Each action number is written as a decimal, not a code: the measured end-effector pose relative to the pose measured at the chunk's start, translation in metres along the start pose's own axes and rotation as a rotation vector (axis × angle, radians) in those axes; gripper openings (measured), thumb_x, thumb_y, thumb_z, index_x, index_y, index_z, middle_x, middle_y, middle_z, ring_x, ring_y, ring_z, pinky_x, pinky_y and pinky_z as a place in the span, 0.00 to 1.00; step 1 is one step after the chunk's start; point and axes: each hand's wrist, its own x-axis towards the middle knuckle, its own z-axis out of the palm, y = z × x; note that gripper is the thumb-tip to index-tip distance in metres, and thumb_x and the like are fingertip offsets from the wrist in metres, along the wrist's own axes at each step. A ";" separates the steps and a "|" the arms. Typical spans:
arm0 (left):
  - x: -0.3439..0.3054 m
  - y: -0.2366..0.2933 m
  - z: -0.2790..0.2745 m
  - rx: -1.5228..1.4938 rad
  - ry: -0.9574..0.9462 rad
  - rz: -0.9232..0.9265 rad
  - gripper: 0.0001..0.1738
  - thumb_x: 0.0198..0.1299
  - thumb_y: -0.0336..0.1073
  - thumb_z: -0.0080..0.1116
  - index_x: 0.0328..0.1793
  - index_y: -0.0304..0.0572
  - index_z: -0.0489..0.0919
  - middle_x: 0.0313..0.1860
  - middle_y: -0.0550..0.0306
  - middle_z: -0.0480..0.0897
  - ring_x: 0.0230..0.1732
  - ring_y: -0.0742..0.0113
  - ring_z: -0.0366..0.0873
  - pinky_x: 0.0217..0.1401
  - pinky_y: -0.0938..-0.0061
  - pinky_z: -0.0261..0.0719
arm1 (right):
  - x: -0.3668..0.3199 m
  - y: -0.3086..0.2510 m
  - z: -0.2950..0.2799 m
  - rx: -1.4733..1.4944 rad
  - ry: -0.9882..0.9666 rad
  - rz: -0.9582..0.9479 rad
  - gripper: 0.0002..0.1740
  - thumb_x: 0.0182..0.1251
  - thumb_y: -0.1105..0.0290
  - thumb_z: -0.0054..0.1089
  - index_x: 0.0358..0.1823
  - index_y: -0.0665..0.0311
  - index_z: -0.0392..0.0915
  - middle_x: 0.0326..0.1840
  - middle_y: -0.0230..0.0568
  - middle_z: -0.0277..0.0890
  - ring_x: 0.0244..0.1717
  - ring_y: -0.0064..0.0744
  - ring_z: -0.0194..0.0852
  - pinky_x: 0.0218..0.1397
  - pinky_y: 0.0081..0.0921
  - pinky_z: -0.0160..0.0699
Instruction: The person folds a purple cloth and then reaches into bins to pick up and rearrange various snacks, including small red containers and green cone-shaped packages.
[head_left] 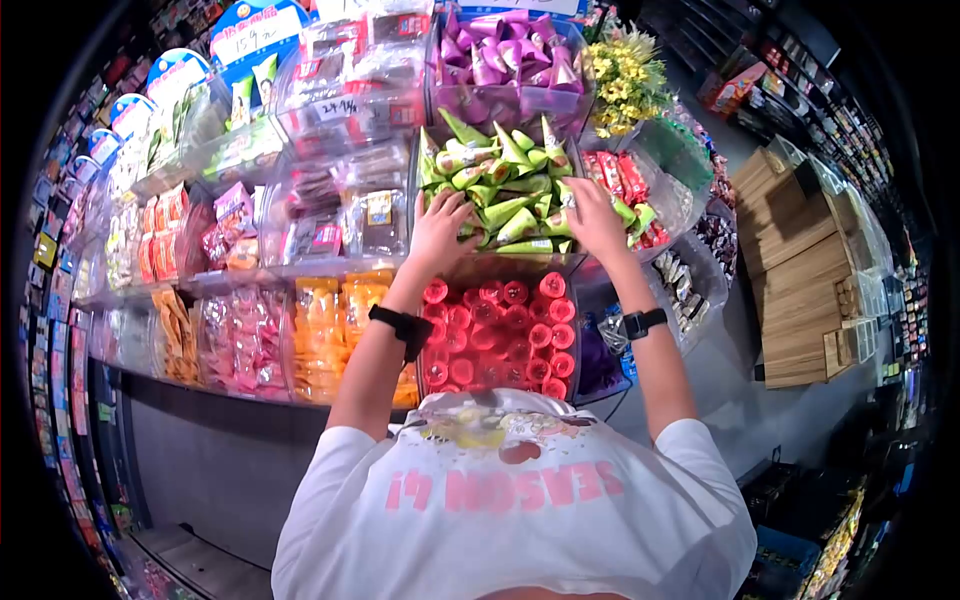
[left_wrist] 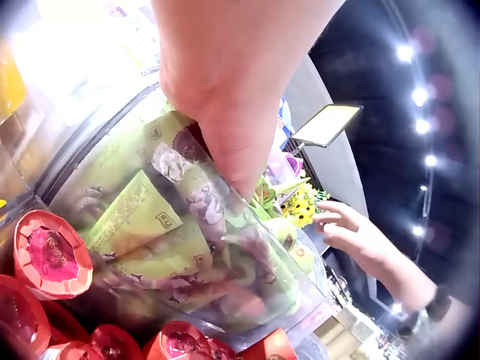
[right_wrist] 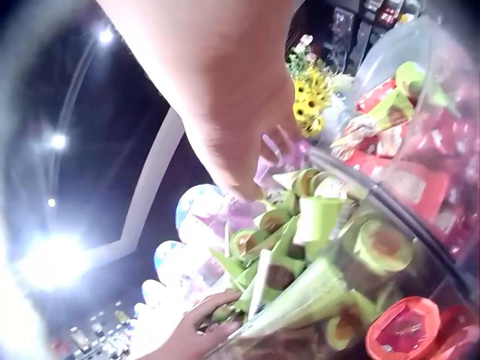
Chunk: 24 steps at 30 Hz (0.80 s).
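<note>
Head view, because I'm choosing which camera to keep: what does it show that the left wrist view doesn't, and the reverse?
Only the head view shows the white shirt and the black band on the left wrist. Only the left wrist view shows the ceiling lights. Both share the green cone packets, red packages, yellow flowers, left hand and right hand.
</note>
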 end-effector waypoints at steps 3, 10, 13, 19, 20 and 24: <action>0.000 0.002 -0.004 0.042 -0.030 0.002 0.32 0.47 0.54 0.59 0.58 0.49 0.72 0.60 0.57 0.70 0.66 0.59 0.60 0.70 0.45 0.43 | 0.013 -0.040 0.014 -0.047 -0.357 -0.193 0.39 0.49 0.68 0.62 0.66 0.50 0.57 0.68 0.46 0.52 0.67 0.51 0.50 0.65 0.42 0.60; 0.006 -0.011 -0.020 0.055 -0.002 0.130 0.29 0.54 0.48 0.51 0.59 0.41 0.69 0.60 0.48 0.68 0.65 0.54 0.60 0.70 0.51 0.48 | 0.047 -0.058 0.055 -0.411 -0.586 -0.270 0.32 0.38 0.71 0.68 0.50 0.60 0.67 0.58 0.46 0.59 0.57 0.47 0.62 0.54 0.43 0.69; 0.009 -0.016 -0.017 0.035 0.008 0.100 0.25 0.51 0.48 0.52 0.52 0.40 0.73 0.56 0.50 0.72 0.62 0.56 0.64 0.69 0.52 0.49 | 0.047 -0.063 0.075 -0.434 -0.521 -0.242 0.26 0.40 0.74 0.65 0.45 0.62 0.69 0.55 0.47 0.59 0.53 0.47 0.64 0.51 0.43 0.72; 0.009 -0.015 -0.020 -0.025 0.030 0.092 0.25 0.49 0.47 0.50 0.51 0.43 0.75 0.54 0.52 0.75 0.58 0.58 0.68 0.69 0.60 0.51 | 0.047 -0.051 0.064 -0.294 -0.487 -0.254 0.35 0.28 0.69 0.74 0.44 0.61 0.68 0.51 0.46 0.61 0.53 0.50 0.66 0.49 0.39 0.75; 0.008 -0.017 -0.019 -0.030 0.012 0.101 0.25 0.49 0.47 0.50 0.53 0.44 0.75 0.54 0.52 0.74 0.59 0.58 0.67 0.69 0.60 0.51 | 0.045 -0.049 0.061 -0.270 -0.494 -0.242 0.35 0.28 0.69 0.74 0.44 0.61 0.67 0.51 0.45 0.62 0.51 0.49 0.67 0.49 0.39 0.74; 0.008 -0.015 -0.021 -0.036 -0.006 0.099 0.26 0.48 0.47 0.50 0.54 0.45 0.75 0.56 0.52 0.73 0.60 0.58 0.66 0.69 0.60 0.52 | 0.033 -0.031 0.049 -0.204 -0.384 -0.300 0.32 0.30 0.71 0.69 0.43 0.63 0.65 0.41 0.43 0.69 0.45 0.42 0.70 0.49 0.36 0.68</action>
